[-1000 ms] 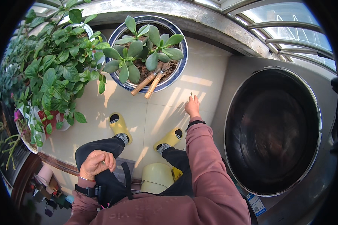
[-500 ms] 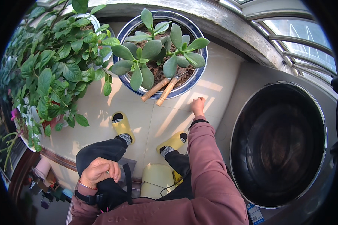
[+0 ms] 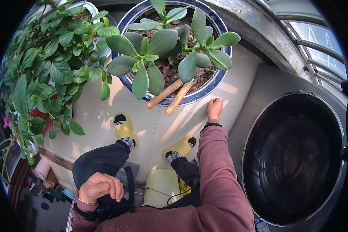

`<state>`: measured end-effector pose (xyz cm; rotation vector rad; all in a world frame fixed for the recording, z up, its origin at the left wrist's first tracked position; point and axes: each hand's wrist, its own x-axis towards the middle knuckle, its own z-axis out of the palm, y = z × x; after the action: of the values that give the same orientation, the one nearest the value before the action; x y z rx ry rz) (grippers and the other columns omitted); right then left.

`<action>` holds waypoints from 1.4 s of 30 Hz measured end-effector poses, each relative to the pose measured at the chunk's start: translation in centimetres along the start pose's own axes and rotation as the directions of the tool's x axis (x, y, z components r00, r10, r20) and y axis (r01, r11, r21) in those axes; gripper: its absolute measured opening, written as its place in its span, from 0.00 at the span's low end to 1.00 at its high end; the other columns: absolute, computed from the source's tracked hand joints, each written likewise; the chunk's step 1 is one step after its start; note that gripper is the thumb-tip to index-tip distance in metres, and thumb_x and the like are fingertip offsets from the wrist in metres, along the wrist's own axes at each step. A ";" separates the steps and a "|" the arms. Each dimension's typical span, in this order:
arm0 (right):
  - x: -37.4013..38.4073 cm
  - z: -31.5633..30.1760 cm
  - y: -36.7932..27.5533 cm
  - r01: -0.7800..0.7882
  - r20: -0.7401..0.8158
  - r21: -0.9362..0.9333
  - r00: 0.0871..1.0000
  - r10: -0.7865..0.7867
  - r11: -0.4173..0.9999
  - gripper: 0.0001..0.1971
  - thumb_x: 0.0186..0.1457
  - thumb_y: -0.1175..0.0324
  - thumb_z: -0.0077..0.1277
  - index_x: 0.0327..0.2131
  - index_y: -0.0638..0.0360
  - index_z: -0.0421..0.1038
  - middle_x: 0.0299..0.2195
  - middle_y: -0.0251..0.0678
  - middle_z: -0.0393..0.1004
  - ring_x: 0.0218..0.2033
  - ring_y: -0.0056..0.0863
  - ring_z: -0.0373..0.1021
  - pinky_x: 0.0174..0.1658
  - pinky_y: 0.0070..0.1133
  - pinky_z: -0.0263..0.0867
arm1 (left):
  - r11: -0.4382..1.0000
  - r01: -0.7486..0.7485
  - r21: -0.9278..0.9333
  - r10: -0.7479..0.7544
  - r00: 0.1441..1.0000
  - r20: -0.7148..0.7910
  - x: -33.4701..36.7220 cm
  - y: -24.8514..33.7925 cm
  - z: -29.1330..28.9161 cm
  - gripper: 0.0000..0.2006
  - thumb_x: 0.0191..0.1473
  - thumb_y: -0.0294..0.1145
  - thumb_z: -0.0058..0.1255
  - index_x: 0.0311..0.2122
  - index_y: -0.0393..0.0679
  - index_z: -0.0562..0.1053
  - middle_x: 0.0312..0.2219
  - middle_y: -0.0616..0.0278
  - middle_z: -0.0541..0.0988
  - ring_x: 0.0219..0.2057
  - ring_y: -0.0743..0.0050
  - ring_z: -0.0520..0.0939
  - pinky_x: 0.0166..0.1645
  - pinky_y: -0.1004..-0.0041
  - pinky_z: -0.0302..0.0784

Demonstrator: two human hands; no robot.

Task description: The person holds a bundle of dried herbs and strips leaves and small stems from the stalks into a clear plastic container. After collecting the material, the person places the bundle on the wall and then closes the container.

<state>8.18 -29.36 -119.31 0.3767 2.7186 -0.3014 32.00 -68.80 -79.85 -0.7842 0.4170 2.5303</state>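
Observation:
My left hand (image 3: 100, 187) hangs over my left thigh, its fingers half bent and loosely apart, with nothing seen between them. My right hand (image 3: 215, 108) is closed in a fist above the floor tiles, just off the near right rim of a big round pot (image 3: 125, 83). What that fist holds, if anything, is hidden. The white pot has blue bands and holds brown soil with a thick-leaved succulent (image 3: 164, 41). Two small garden tools with turned wooden handles, a left one (image 3: 164, 94) and a right one (image 3: 179, 98), lean over its near rim; leaves and soil partly hide their metal ends.
A leafy green plant (image 3: 46, 73) spreads along the left. At right stands a large black basin (image 3: 294, 158) with a shiny rim. A concrete ledge (image 3: 274, 42) with metal bars runs behind. My yellow slippers (image 3: 179, 146) rest on the tiles; a pale yellow bin (image 3: 158, 185) stands between my legs.
The pot and plants appear larger and nearer as my view shifts. My right fist sits slightly further right, still closed. My left fingers have loosened from a pinch.

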 end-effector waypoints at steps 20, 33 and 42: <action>-31.3 -39.0 -22.2 0.062 0.323 0.893 0.602 -0.730 0.446 0.06 0.54 0.79 0.54 0.33 0.63 0.68 0.28 0.32 0.73 0.27 0.18 0.73 0.32 0.16 0.70 | 0.935 -0.131 -0.329 0.035 0.959 -0.282 -6.4 -6.6 8.5 0.17 0.65 0.37 0.41 0.31 0.34 0.73 0.30 0.53 0.75 0.36 0.62 0.76 0.45 0.63 0.73; -56.8 -62.3 -33.5 0.840 -0.092 0.410 -0.349 -0.933 -0.355 0.11 0.43 0.76 0.58 0.34 0.59 0.73 0.38 0.35 0.73 0.42 0.39 0.69 0.42 0.29 0.69 | 0.711 -0.563 -0.421 0.531 0.822 -0.204 -28.4 -2.8 25.4 0.13 0.66 0.39 0.39 0.40 0.41 0.72 0.36 0.60 0.79 0.39 0.66 0.80 0.50 0.61 0.76; -64.4 -63.9 -41.6 0.865 0.072 0.485 -0.185 -0.980 -0.128 0.02 0.51 0.78 0.55 0.30 0.62 0.74 0.26 0.40 0.74 0.26 0.37 0.72 0.31 0.24 0.68 | 0.333 -0.720 -0.609 0.723 0.610 -0.325 -50.5 -1.8 14.2 0.14 0.64 0.35 0.45 0.30 0.36 0.71 0.31 0.54 0.76 0.37 0.60 0.79 0.46 0.63 0.80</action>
<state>31.70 -66.09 -29.51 -1.7304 1.7819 -1.0038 63.52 -78.24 -38.95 -0.9998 -0.3718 3.6515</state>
